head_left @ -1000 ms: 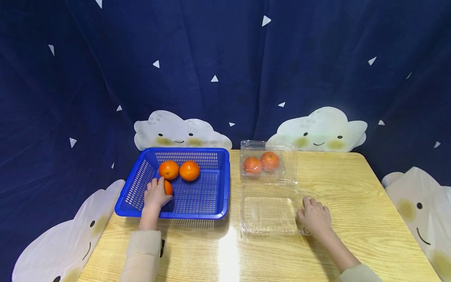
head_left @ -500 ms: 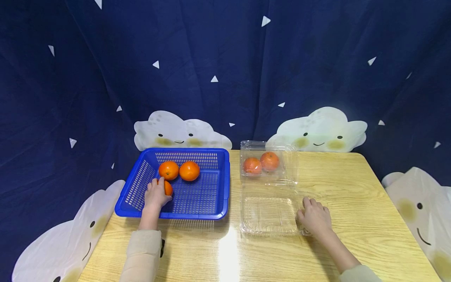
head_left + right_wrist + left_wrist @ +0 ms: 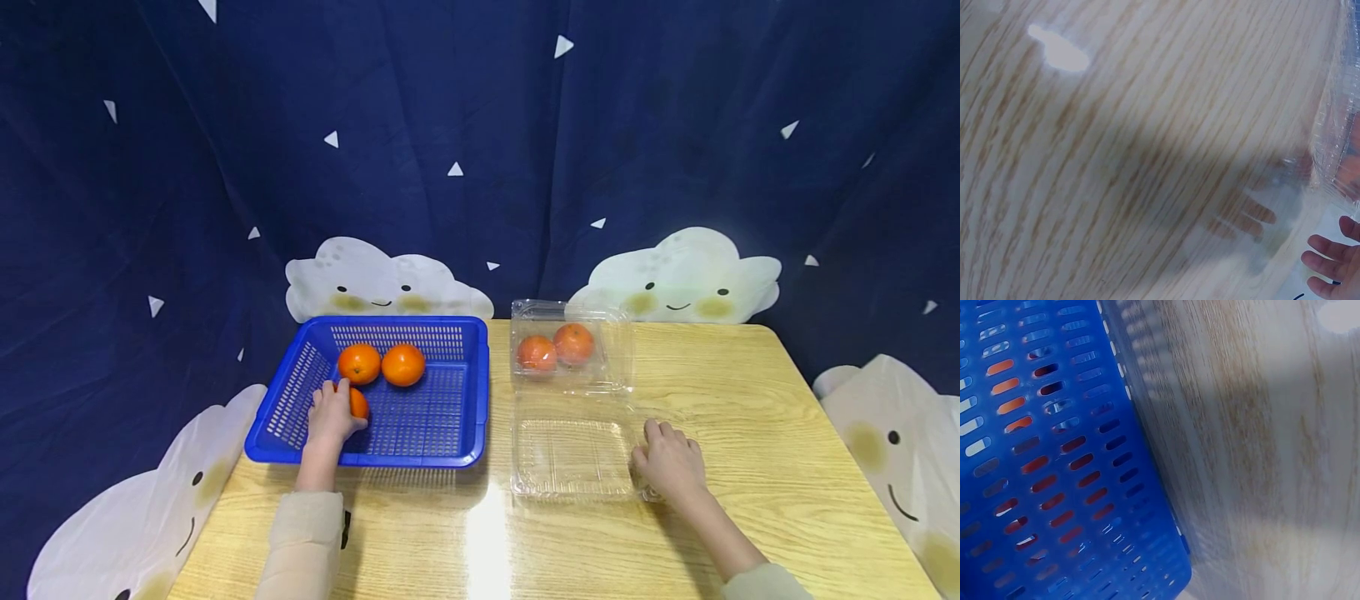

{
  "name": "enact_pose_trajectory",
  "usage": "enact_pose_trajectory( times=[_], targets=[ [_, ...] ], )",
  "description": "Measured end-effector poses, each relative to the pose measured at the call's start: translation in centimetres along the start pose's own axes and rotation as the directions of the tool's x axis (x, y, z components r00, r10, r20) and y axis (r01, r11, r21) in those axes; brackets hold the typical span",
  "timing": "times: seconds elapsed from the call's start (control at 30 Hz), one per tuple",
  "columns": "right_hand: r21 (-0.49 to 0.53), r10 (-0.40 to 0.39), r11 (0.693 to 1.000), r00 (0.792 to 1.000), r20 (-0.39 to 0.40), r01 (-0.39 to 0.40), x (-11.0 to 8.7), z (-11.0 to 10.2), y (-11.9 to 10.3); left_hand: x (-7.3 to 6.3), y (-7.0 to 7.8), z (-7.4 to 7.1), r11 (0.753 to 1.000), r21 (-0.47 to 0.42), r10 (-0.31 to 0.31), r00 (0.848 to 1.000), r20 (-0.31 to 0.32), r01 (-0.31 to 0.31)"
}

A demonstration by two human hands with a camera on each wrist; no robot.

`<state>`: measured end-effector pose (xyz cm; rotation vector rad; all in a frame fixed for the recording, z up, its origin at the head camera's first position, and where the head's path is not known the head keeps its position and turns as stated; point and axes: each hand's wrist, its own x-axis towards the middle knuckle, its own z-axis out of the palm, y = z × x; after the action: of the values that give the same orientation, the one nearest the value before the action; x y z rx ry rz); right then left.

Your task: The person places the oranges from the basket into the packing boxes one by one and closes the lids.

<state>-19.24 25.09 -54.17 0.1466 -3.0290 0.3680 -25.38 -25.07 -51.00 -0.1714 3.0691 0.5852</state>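
Note:
In the head view my left hand (image 3: 330, 414) grips an orange (image 3: 359, 403) at the left side of a blue plastic basket (image 3: 478, 417); the hand covers much of the fruit. Two more oranges, one at the left (image 3: 359, 364) and one beside it (image 3: 403, 365), lie just behind. My right hand (image 3: 670, 465) is at the right edge of a clear plastic clamshell box (image 3: 573, 458), fingers loosely bent. The right wrist view has its fingers (image 3: 1329, 269) spread with nothing between them. Whether they touch the box, I cannot tell.
Two oranges (image 3: 574, 343) show through the clear plastic at the back half of the box. Wooden tabletop (image 3: 735, 400) surrounds everything. A dark blue curtain (image 3: 450, 100) with white clouds hangs behind. In the left wrist view, the slotted basket wall (image 3: 1104, 487) hides the left hand.

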Motion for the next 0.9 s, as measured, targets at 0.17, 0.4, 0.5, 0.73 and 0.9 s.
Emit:
enact_pose_trajectory(
  times=[0.17, 0.4, 0.5, 0.73, 0.9],
  targets=[
    [0.001, -0.006, 1.0, 1.0, -0.003, 0.006, -0.1, 0.0, 0.0, 0.0, 0.0, 0.0, 1.0, -0.012, 0.009, 1.0, -0.006, -0.009],
    [0.004, -0.003, 1.0, 1.0, 0.002, 0.003, -0.2, -0.1, -0.1, -0.1, 0.6, -0.3, 0.998, -0.034, 0.05, 0.997, -0.06, -0.052],
    [0.006, -0.001, 1.0, 1.0, 0.003, 0.001, -0.1, -0.1, 0.0, -0.2, 1.2, -0.4, 0.996, -0.045, 0.072, 0.993, -0.098, -0.077],
    [0.001, -0.006, 1.0, 1.0, -0.002, 0.006, -0.1, -0.1, 0.0, -0.5, 3.0, -0.7, 0.985, -0.092, 0.126, 0.976, -0.177, -0.144],
    [-0.004, -0.005, 1.0, 1.0, -0.005, 0.005, 0.0, 0.0, 0.0, -0.7, 4.4, -0.8, 0.977, -0.101, 0.163, 0.963, -0.214, -0.188]
  ],
)
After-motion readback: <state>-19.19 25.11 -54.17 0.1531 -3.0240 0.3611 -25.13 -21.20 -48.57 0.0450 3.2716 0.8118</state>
